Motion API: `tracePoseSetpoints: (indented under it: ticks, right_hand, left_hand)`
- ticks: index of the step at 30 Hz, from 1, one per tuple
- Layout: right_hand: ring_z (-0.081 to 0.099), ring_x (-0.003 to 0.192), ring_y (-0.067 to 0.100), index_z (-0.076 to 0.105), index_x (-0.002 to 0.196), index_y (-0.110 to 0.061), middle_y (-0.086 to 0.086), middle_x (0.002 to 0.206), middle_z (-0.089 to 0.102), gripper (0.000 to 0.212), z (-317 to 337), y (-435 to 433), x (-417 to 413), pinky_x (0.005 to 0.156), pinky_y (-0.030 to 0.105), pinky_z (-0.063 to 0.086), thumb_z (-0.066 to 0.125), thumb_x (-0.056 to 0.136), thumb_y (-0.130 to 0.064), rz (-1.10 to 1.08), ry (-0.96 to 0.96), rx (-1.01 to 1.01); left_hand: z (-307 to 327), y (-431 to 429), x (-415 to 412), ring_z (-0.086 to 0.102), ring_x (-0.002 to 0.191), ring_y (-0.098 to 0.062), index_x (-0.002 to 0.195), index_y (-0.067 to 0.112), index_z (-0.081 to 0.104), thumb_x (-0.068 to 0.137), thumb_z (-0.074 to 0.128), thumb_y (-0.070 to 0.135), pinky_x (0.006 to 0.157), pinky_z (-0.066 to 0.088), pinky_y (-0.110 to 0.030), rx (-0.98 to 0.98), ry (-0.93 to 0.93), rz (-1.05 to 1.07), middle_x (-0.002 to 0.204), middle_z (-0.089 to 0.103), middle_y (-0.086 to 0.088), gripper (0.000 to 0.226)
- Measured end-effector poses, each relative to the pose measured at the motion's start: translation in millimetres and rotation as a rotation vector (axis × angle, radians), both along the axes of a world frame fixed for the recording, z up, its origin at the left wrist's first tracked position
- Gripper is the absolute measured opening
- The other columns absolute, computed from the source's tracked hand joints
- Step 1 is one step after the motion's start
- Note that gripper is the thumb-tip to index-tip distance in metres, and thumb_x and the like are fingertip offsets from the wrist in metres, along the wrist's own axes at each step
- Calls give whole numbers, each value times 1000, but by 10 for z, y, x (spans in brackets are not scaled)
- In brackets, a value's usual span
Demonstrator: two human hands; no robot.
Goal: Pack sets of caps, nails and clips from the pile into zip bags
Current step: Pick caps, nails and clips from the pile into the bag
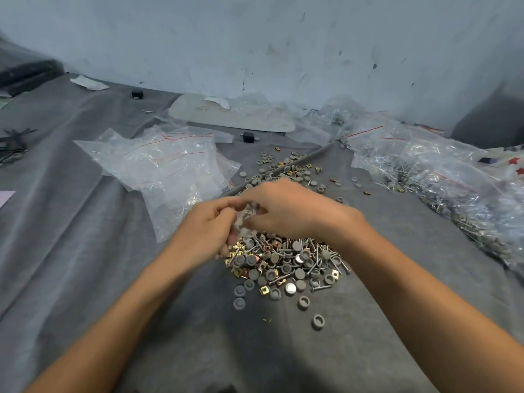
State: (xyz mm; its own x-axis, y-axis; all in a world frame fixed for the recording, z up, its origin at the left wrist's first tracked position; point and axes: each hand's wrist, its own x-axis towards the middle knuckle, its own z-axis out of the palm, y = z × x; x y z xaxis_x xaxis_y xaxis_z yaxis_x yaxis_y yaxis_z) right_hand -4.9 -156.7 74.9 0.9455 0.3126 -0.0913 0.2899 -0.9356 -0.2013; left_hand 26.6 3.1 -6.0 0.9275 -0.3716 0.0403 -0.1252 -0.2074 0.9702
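Head: both hands [209,225] [289,208] tight around bag [247,216]

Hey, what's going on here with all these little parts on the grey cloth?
A person is packing small hardware. The left hand and right hand both grip a small clear zip bag just above the pile of grey caps, nails and brass-coloured clips on the grey cloth. A stack of empty bags lies to the left, and filled bags are heaped on the right. What the held bag contains is hidden by the fingers.
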Motion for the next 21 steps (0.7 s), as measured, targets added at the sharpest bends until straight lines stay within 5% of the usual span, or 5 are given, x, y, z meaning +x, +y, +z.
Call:
tracePoseSetpoints:
  ticks: [4,8,13,16,21]
  right_hand:
    - [61,73,9,60,125,-32,-9,80,63,30,88,-25,-19,68,32,50,64,97,-23,-4,38,112]
    - [65,64,7,58,120,-32,-3,89,75,27,67,-234,-106,54,23,52,65,97,-20,-100,-13,347]
    - [62,100,7,65,123,-28,-9,114,65,31,-378,-257,-329,87,27,51,61,97,-12,-12,174,31]
    - [57,106,23,62,132,-27,1,120,54,42,-617,-232,-365,80,30,38,50,98,-6,-3,78,-74]
    - [60,97,24,61,125,-28,-3,108,55,35,-634,-296,-387,78,36,49,53,96,-9,10,-15,-81]
  left_hand:
    - [-2,1,44,48,39,-9,105,33,74,91,40,11,35,35,-20,-71,95,10,50,57,1,42]
    - [6,30,88,45,37,-8,114,27,69,93,39,5,34,35,-18,-101,132,60,49,56,2,43]
    - [18,54,84,45,39,-8,122,22,66,94,39,4,34,36,-19,-98,134,63,51,57,2,43]
    - [7,46,62,46,39,-7,122,26,66,95,39,5,35,36,-19,-86,141,37,51,57,3,44]
    - [-9,21,37,47,39,-6,119,35,65,93,40,8,35,36,-18,-35,128,18,51,58,3,45]
